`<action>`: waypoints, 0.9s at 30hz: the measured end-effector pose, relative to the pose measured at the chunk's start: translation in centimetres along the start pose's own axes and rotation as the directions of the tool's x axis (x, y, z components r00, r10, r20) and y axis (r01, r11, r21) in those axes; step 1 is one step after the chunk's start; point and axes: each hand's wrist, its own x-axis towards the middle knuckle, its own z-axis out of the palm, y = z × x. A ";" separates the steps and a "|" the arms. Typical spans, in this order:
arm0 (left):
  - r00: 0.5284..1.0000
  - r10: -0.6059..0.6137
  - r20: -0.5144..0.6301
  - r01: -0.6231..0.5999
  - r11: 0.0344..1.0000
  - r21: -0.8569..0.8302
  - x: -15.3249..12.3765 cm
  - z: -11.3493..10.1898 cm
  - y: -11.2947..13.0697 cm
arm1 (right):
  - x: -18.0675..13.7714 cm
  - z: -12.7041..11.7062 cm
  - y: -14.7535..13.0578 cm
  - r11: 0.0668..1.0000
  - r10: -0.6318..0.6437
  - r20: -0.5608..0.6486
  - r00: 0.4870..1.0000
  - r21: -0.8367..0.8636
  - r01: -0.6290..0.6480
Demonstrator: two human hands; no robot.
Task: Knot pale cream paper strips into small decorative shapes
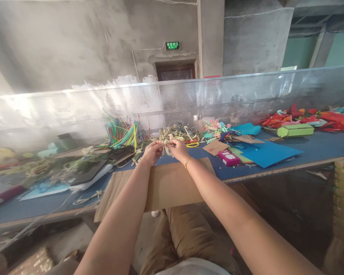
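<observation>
And here it's close fingertip shaping, it seems, with the left hand [152, 152] and right hand [178, 149] both pinching a small pale strip [168, 150] near the cardboard sheet's [174, 185] far edge, the next move calling for steady control.

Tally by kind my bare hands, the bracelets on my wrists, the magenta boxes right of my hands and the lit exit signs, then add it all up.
Hands: 2, the left hand and the right hand
Bracelets: 1 gold bracelet
Boxes: 1 magenta box
Signs: 1 exit sign
Total: 5
</observation>
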 end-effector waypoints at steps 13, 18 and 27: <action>0.976 0.143 -0.165 -0.098 0.962 0.256 0.5 -0.5 -0.6 | -0.5 -1.7 -1.7 0.969 -0.152 0.156 0.976 0.220 0.116; 0.974 0.187 -0.126 -0.130 0.923 0.362 0.4 -0.3 -0.8 | -0.7 -1.6 -2.0 0.948 -0.243 0.200 0.949 0.257 0.188; 0.967 0.248 -0.051 -0.170 0.784 0.597 0.2 0.1 -0.4 | -1.6 -1.1 -3.0 0.922 -0.371 0.115 0.921 -0.070 0.380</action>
